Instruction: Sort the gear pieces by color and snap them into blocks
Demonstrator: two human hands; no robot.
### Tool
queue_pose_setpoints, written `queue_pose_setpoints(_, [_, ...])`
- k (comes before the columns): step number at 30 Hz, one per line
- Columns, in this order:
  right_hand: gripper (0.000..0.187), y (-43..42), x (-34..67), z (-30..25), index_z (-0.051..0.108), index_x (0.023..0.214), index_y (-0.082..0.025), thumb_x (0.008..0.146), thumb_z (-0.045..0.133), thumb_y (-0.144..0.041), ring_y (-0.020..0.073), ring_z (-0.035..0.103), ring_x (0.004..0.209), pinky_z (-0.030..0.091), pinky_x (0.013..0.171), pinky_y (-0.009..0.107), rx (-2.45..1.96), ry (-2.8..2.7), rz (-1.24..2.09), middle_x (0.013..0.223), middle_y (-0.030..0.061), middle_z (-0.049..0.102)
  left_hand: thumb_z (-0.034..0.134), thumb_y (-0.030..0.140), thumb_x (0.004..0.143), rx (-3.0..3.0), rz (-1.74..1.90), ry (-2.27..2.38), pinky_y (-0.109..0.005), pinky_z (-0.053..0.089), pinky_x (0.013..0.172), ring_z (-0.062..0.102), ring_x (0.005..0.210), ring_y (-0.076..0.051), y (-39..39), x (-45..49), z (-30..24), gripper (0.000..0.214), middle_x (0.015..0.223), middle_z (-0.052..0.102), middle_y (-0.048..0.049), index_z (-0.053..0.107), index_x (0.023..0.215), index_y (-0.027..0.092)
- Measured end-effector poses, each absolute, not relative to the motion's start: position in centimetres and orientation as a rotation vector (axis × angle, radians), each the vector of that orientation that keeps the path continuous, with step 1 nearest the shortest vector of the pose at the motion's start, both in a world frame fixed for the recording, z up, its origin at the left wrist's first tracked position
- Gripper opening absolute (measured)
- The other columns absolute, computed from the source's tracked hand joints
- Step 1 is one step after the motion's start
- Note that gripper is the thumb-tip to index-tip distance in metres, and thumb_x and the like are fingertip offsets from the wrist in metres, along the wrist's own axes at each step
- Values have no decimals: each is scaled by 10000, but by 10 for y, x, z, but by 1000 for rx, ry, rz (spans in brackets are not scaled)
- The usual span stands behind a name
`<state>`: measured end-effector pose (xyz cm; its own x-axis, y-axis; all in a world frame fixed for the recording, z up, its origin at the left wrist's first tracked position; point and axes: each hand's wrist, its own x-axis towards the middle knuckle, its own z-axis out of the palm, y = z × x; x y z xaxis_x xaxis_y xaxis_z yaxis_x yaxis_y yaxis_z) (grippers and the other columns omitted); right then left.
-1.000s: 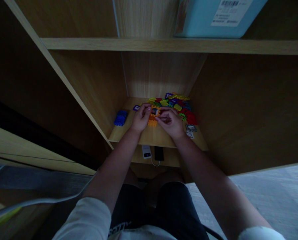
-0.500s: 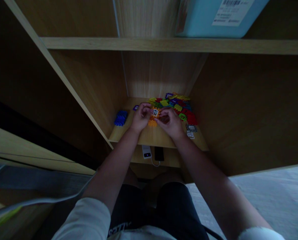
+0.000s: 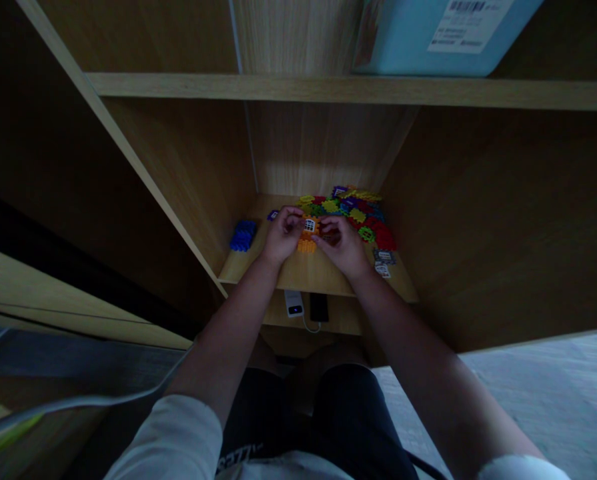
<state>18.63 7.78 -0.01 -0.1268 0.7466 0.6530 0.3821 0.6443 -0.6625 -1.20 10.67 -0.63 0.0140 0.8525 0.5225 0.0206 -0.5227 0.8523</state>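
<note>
Between my two hands is an orange plastic building piece with a white window set in it. It sits over a stack of orange building pieces on the wooden shelf. My left hand grips the window piece from its left side, fingers curled at its upper edge. My right hand holds the right side, thumb and fingers bent round it. The fingers partly hide the piece's edges. I cannot tell whether it is joined to the stack below.
Behind my right hand lies a heap of coloured building pieces. Blue pieces stack at the left, and grey and white window pieces lie at the right. A power bank and a phone rest lower. A blue bin stands above.
The orange window piece has tipped slightly and now sits straighter over the orange stack. Both hands stay almost in place around it.
</note>
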Motion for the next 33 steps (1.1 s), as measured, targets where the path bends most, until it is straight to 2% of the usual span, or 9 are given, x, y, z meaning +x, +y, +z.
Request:
queue_pose_setpoints(4, [385, 81, 187, -3, 661, 1147, -312, 902, 836, -551, 271, 725, 994, 629, 925, 474, -931, -1766, 393, 1151, 56, 777, 667, 239, 941, 1777, 1581, 1081, -275, 478, 684, 607, 696, -145, 105, -14, -4, 42, 765, 636, 29, 662, 982, 234])
queue_pose_setpoints(9, [355, 86, 187, -8, 666, 1102, -311, 910, 826, -563, 277, 727, 1032, 617, 962, 479, -916, -1792, 398, 1155, 55, 780, 642, 148, 886, 1884, 1586, 1225, -290, 505, 731, 656, 757, -160, 103, -17, -3, 126, 830, 708, 8, 711, 964, 220])
queue_pose_setpoints(21, [310, 89, 191, -13, 676, 1106, -309, 930, 800, -532, 270, 719, 1044, 598, 991, 480, -902, -1812, 413, 1136, 47, 770, 633, 233, 973, 1817, 1589, 1318, -354, 580, 925, 734, 921, -203, 107, -17, -4, 80, 982, 795, -45, 710, 952, 229])
queue_pose_setpoints(33, [309, 91, 192, -15, 683, 1131, -301, 928, 786, -510, 262, 711, 1024, 607, 973, 469, -933, -1841, 477, 1126, 52, 754, 617, 272, 992, 1827, 1534, 1328, -386, 594, 918, 751, 952, -234, 107, -17, -6, 114, 1012, 811, -68, 720, 966, 229])
